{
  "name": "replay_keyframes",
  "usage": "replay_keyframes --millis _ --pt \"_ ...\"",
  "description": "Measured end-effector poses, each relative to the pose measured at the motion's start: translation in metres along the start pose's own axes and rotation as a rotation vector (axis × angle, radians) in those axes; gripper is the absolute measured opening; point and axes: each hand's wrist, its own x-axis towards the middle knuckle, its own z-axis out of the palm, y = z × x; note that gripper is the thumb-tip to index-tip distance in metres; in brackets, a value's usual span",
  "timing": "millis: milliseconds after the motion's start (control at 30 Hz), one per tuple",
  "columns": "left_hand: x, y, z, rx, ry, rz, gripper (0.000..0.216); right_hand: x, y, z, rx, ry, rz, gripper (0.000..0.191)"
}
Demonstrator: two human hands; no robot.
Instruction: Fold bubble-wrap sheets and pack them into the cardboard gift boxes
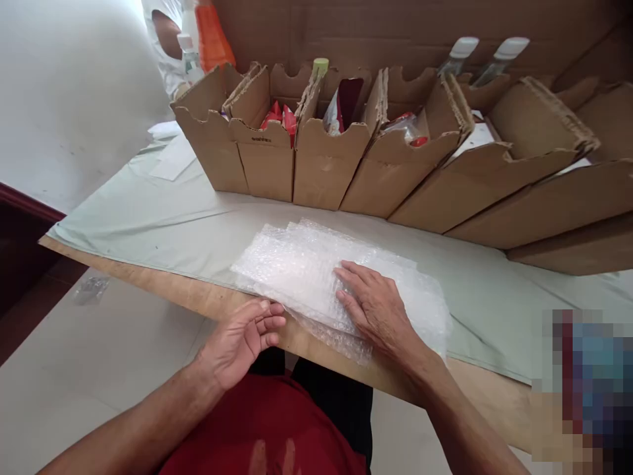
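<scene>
A stack of clear bubble wrap sheets [306,264] lies on the pale green cloth [163,218] near the table's front edge. My right hand [370,307] rests flat on top of the stack, fingers stretched out and pointing left. My left hand [244,336] hovers at the wooden table edge [168,287], just left of the stack's near corner. Its fingers are loosely curled and apart, with nothing in them.
A row of open cardboard bins [321,155] stands behind the wrap, holding red packets [279,119] and bottles [457,56]. Another person [165,39] stands at the far left end. White paper sheets [173,155] lie there. A pixelated patch covers the lower right.
</scene>
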Motion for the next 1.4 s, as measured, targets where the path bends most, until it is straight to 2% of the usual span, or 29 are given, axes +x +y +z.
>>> replay_keyframes --millis 167,333,400,500,567,667,800,900,1067,1167,1233,1300,1400 --pt "0.013 0.010 0.010 0.159 -0.044 0.031 0.029 0.004 -0.003 -0.011 -0.001 -0.053 -0.003 0.042" --pt "0.012 0.012 0.013 0.323 -0.044 0.311 0.027 0.008 -0.007 -0.023 -0.034 -0.102 -0.035 0.037" --pt "0.012 0.009 0.019 0.290 -0.106 0.359 0.028 0.009 -0.008 -0.025 -0.049 -0.104 -0.032 0.036" --pt "0.013 -0.001 0.031 0.094 -0.239 0.339 0.025 0.008 -0.008 -0.021 -0.035 -0.078 -0.033 0.036" --pt "0.014 -0.010 0.038 -0.028 -0.278 0.376 0.025 0.006 -0.007 -0.017 -0.029 -0.050 -0.026 0.036" --pt "0.014 -0.023 0.045 -0.138 -0.267 0.428 0.037 0.003 -0.007 -0.010 -0.048 -0.019 -0.005 0.035" --pt "0.014 -0.032 0.052 -0.049 -0.271 0.336 0.048 0.001 -0.007 -0.005 -0.046 0.013 -0.001 0.036" --pt "0.017 -0.036 0.064 0.044 -0.231 0.363 0.046 0.001 -0.005 -0.008 -0.021 -0.004 -0.002 0.037" --pt "0.026 -0.039 0.078 0.064 -0.070 0.437 0.036 0.001 -0.003 -0.022 0.065 -0.037 -0.015 0.038" --pt "0.030 -0.027 0.064 0.032 -0.055 0.406 0.037 -0.001 -0.004 -0.036 0.113 0.015 -0.010 0.037" --pt "0.030 -0.004 0.040 0.064 -0.059 0.409 0.041 0.001 -0.005 -0.045 0.141 0.049 0.025 0.036" --pt "0.027 0.031 0.007 0.193 -0.050 0.443 0.042 0.006 -0.006 -0.052 0.186 0.058 0.072 0.038" --pt "0.018 0.096 -0.053 0.378 0.008 0.523 0.039 0.022 -0.007 -0.052 0.267 0.017 0.120 0.041"
